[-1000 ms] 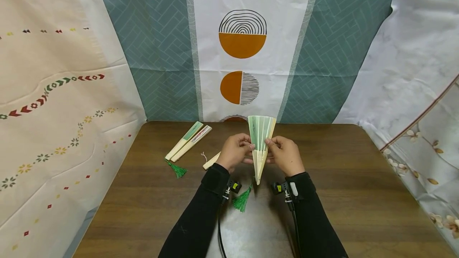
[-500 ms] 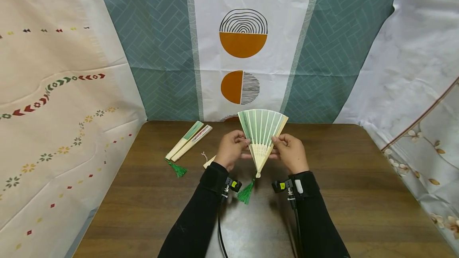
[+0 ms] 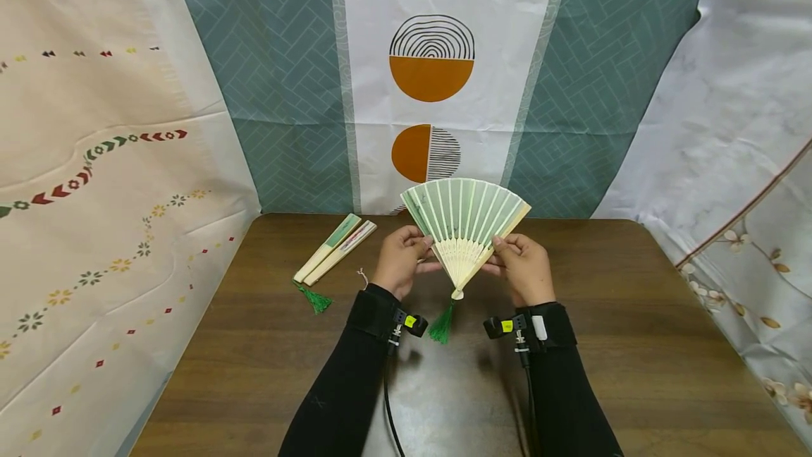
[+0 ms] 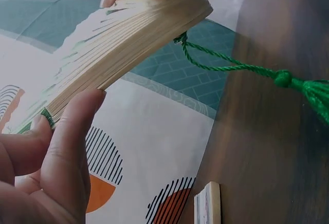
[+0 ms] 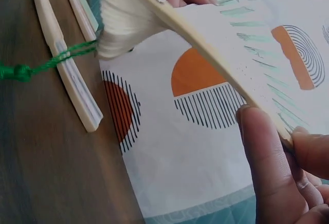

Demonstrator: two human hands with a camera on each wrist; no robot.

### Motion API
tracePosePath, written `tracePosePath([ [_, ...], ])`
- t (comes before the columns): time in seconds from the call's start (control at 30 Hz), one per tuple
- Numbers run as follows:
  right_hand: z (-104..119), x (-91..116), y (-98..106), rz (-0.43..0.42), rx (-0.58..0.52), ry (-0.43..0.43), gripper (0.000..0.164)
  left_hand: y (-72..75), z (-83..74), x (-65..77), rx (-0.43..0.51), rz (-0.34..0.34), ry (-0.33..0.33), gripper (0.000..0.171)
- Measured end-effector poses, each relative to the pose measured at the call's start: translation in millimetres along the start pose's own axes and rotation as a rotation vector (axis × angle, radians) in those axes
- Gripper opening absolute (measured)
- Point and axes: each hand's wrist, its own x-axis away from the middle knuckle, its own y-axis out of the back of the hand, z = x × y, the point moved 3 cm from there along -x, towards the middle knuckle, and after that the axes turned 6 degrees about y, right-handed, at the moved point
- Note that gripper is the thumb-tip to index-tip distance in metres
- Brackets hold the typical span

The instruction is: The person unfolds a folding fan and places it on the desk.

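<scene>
A green folding fan (image 3: 453, 228) with pale ribs is spread wide above the table, pivot end down. My left hand (image 3: 401, 261) pinches its left edge and my right hand (image 3: 526, 270) pinches its right edge, thumbs toward me. From the pivot hangs a green tassel (image 3: 442, 324) on a cord. In the left wrist view, the fan's stacked ribs (image 4: 118, 44) slant up from my left thumb and fingers (image 4: 69, 147). The right wrist view has the outer rib (image 5: 211, 54) between my right thumb and fingers (image 5: 264, 152).
On the wooden table (image 3: 634, 344), two folded fans lie side by side at the back left, one green-printed (image 3: 326, 245), the other paler (image 3: 340, 252). A green tassel (image 3: 315, 300) lies below them. A small pale cord (image 3: 362, 274) shows beside my left forearm. Patterned cloths (image 3: 279, 90) hang behind.
The fan has gone from a narrow wedge to a broad spread as my hands moved apart. It has risen slightly, and its tassel has swung from the left to nearly straight down.
</scene>
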Motion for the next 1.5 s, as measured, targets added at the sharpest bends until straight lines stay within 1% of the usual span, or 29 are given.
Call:
tracePosePath([
  [0.13,1.1,0.1,1.6,-0.007,-0.019,-0.004,0.029,1.7,-2.4,1.9,0.020,-0.009,-0.005,0.003],
  [0.27,2.4,-0.1,2.7,-0.033,-0.045,-0.003,0.030,2.6,-4.0,3.1,0.050,-0.022,-0.007,0.008],
  [0.47,1.1,-1.3,4.2,-0.075,-0.097,0.011,0.027,3.5,-5.2,2.8,0.095,-0.031,-0.027,0.005],
  [0.57,-0.2,-1.7,4.6,-0.100,-0.122,0.028,0.027,3.8,-4.7,1.7,0.119,-0.033,-0.038,0.007],
  [0.7,-1.3,-2.0,4.4,-0.142,-0.149,0.050,0.027,3.3,-4.8,-0.6,0.170,-0.053,-0.043,0.007],
  [0.83,-2.6,-2.9,4.1,-0.182,-0.214,0.065,0.024,3.3,-4.8,-1.7,0.225,-0.080,-0.045,0.008],
  [0.97,-3.5,-3.2,4.0,-0.216,-0.279,0.059,0.019,4.3,-3.5,-2.0,0.274,-0.094,-0.051,0.010],
  [1.2,-4.7,-3.8,2.9,-0.300,-0.394,0.059,0.018,1.7,-3.4,-0.4,0.316,-0.112,-0.073,0.009],
  [1.4,-6.7,-3.9,0.8,-0.349,-0.471,0.073,0.016,-0.6,-0.9,-1.8,0.378,-0.153,-0.090,0.009],
  [1.5,-7.4,-3.8,-1.5,-0.379,-0.532,0.075,0.017,-2.9,1.9,-2.8,0.412,-0.171,-0.108,0.010],
])
